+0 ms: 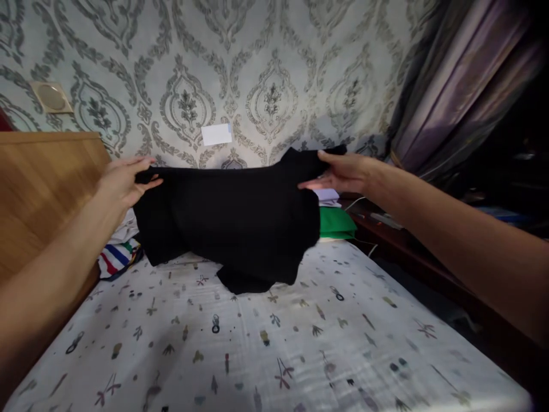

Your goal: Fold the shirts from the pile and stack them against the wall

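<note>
A black T-shirt (pixel 231 217) is stretched sideways between my hands above the bed, its lower edge hanging down near the sheet. My left hand (pixel 128 180) pinches its upper left corner between thumb and fingers. At the other end, my right hand (pixel 338 171) grips the cloth near a sleeve, thumb on top. One sleeve-like flap droops at the bottom middle. Whether the lowest part touches the sheet I cannot tell.
A patterned white sheet (pixel 257 343) covers the bed. Striped folded clothes (pixel 118 257) lie at the left, beside a wooden panel (pixel 43 189). Green folded cloth (pixel 337 222) and lilac cloth (pixel 328 197) sit behind the shirt. A dark ledge (pixel 398 240) and purple curtain (pixel 454 86) are at right.
</note>
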`<state>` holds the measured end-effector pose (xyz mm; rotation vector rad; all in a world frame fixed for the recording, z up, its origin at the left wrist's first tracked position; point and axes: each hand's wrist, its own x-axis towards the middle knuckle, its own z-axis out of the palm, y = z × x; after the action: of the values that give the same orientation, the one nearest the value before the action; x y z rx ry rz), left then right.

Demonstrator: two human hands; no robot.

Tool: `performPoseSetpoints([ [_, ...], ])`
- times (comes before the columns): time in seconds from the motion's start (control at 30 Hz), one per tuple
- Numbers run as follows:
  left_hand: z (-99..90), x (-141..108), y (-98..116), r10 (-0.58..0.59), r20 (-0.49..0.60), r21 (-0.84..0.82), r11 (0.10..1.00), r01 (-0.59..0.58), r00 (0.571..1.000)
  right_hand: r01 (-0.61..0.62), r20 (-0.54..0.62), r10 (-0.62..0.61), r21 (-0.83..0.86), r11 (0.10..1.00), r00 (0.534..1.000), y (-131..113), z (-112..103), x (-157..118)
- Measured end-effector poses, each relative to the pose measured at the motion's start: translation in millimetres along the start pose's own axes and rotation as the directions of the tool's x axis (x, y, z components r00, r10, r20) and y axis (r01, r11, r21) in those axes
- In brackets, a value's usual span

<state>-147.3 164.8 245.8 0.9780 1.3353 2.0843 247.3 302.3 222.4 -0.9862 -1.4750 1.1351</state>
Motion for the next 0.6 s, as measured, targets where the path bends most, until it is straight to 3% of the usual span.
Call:
performPoseSetpoints([
  [0.03, 6.8, 8.2, 2.3, 0.017, -0.007, 0.011, 1.0, -0.017, 1.0, -0.047, -0.043, 0.049, 0.059, 0.997, 0.998, -10.6, 8.5, 6.3],
  [0.07, 12.9, 15.9, 5.9, 0.051, -0.006, 0.011, 0.999, -0.051, 0.999, 0.01, -0.125, 0.006, 0.13, 0.991, 0.992, -22.8, 16.7, 9.6],
  [0.13, 21.8, 27.6, 16.0, 0.165, 0.001, -0.025, 0.986, -0.165, 0.986, 0.26, -0.281, -0.193, 0.226, 0.939, 0.94, -47.8, 29.8, 6.9],
  [0.2, 24.9, 32.1, 26.8, 0.299, 0.015, -0.081, 0.951, -0.297, 0.954, 0.485, -0.356, -0.384, 0.258, 0.836, 0.852, -66.0, 36.0, -5.8],
  [0.27, 21.4, 27.8, 34.0, 0.403, 0.013, -0.125, 0.908, -0.399, 0.915, 0.603, -0.4, -0.488, 0.245, 0.759, 0.776, -70.0, 34.4, -24.8],
  [0.33, 11.1, 14.9, 34.1, 0.45, 0.024, -0.146, 0.885, -0.442, 0.893, 0.65, -0.428, -0.538, 0.176, 0.739, 0.727, -57.7, 25.6, -48.8],
  [0.4, -6.2, -4.9, 24.8, 0.418, 0.064, -0.136, 0.903, -0.407, 0.906, 0.617, -0.4, -0.548, 0.057, 0.785, 0.735, -32.2, 12.0, -79.6],
  [0.47, -30.1, -29.2, 5.6, 0.289, 0.115, -0.064, 0.957, -0.283, 0.95, 0.495, -0.286, -0.497, -0.084, 0.865, 0.819, 0.5, -2.6, -117.9],
  [0.5, -43.9, -42.3, -7.4, 0.184, 0.141, 0.005, 0.982, -0.186, 0.973, 0.443, -0.222, -0.461, -0.13, 0.887, 0.859, 17.9, -8.8, -139.0],
  [0.53, -58.5, -55.8, -22.3, 0.066, 0.165, 0.092, 0.992, -0.082, 0.984, 0.402, -0.088, -0.441, -0.284, 0.87, 0.893, 35.5, -13.8, -160.5],
  [0.6, -87.7, -82.8, -55.4, -0.184, 0.229, 0.334, 0.937, 0.1, 0.956, 0.323, 0.104, -0.314, -0.501, 0.803, 0.944, 71.1, -19.0, -200.9],
])
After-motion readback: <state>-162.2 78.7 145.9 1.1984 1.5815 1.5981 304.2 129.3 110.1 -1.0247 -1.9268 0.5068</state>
